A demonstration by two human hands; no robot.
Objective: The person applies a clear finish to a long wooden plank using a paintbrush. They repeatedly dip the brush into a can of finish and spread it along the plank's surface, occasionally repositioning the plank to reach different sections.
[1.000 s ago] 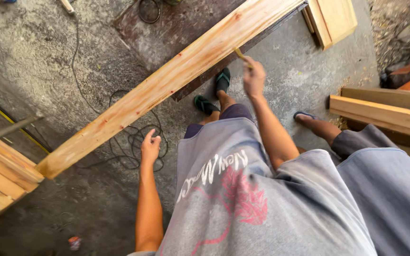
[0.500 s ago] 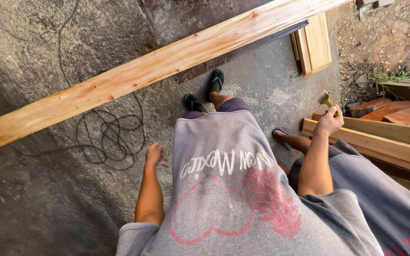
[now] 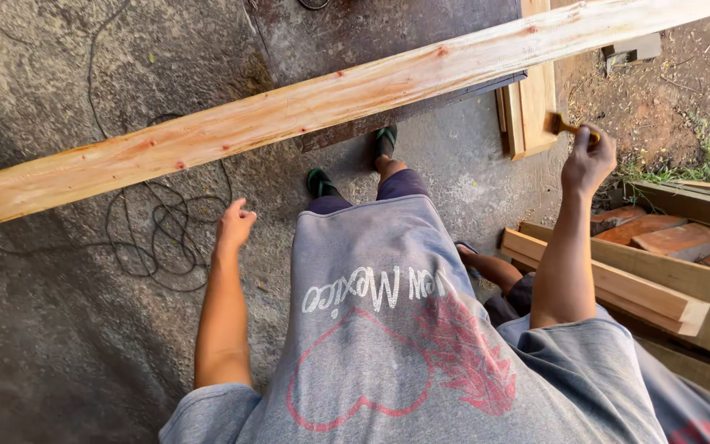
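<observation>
Right hand [image 3: 587, 161] gripping paintbrush [image 3: 567, 127], left hand [image 3: 235, 224] empty — long plank [image 3: 306, 107] ahead

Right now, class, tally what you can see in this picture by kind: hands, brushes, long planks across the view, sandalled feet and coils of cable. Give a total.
Hands: 2, left hand empty and loosely curled, right hand with its grip closed on the brush
Brush: 1
Long plank: 1
Sandalled feet: 2
Cable coil: 1
Total: 7
</observation>
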